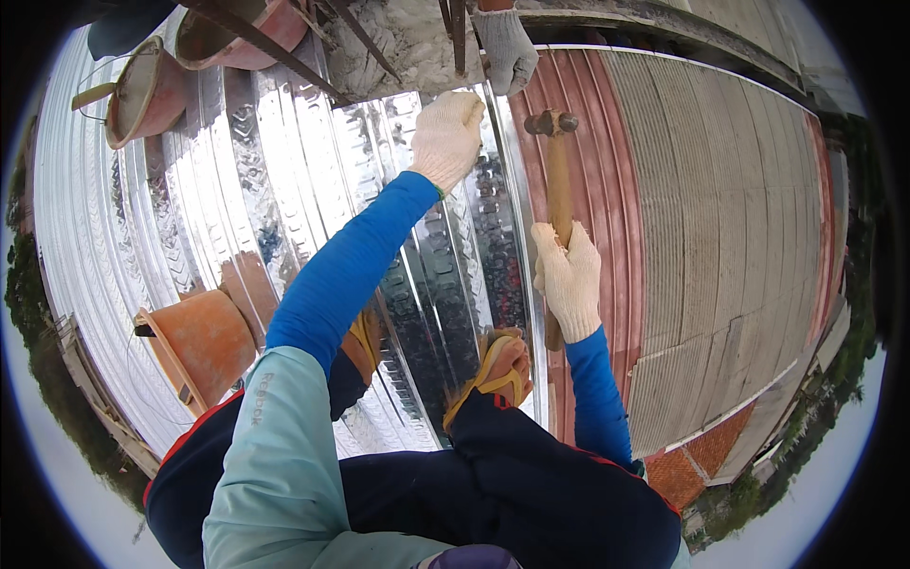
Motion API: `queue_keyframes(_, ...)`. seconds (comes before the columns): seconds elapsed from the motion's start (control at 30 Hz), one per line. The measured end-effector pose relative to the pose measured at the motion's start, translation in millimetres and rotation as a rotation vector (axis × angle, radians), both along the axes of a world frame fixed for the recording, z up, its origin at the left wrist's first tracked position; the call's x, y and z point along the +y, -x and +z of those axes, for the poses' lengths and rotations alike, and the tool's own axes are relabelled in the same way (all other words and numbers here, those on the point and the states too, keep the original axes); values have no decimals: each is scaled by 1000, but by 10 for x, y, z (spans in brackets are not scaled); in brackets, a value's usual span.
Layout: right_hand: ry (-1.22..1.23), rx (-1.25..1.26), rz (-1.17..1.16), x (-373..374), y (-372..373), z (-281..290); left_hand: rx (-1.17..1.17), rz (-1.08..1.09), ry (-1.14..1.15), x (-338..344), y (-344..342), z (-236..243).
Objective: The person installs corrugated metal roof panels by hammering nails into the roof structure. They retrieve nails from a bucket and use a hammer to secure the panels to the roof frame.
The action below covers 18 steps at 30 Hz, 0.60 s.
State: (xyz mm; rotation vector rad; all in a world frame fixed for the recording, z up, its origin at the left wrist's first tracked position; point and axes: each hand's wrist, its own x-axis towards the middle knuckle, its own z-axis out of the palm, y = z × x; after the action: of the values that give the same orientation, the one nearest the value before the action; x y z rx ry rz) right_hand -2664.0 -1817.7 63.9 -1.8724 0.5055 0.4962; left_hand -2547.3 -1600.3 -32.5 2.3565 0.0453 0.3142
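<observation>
Right hand (pixel 569 277), in a pale work glove, is clamped around the wooden handle of a hammer (pixel 556 180), head raised and poised just over the seam where the shiny metal roofing sheet (pixel 284 180) meets the older reddish sheet (pixel 588 104). Left hand (pixel 445 137), gloved too, is curled into a loose fist and pressed down on the shiny sheet near its top edge; whether it pinches a nail I cannot tell. Just above, another person's grey-gloved hand (pixel 509 49) grips a dark bar. Orange sandals (pixel 500 372) are braced on the ribs, and terracotta-coloured buckets (pixel 201 343) sit off to the left. This looks like the fastening step along the seam, and a clean blow would call for the sheet held flat and fingers kept clear of the hammer head.
</observation>
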Motion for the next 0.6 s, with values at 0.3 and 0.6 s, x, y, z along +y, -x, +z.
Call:
queue_keyframes(0.3, -56, 107, 8, -51, 35, -110, 196, -146, -276, 129, 35, 211)
queue_keyframes(0.6, -79, 150, -11, -55, 71, -134, 22, -171, -213, 412, -153, 757)
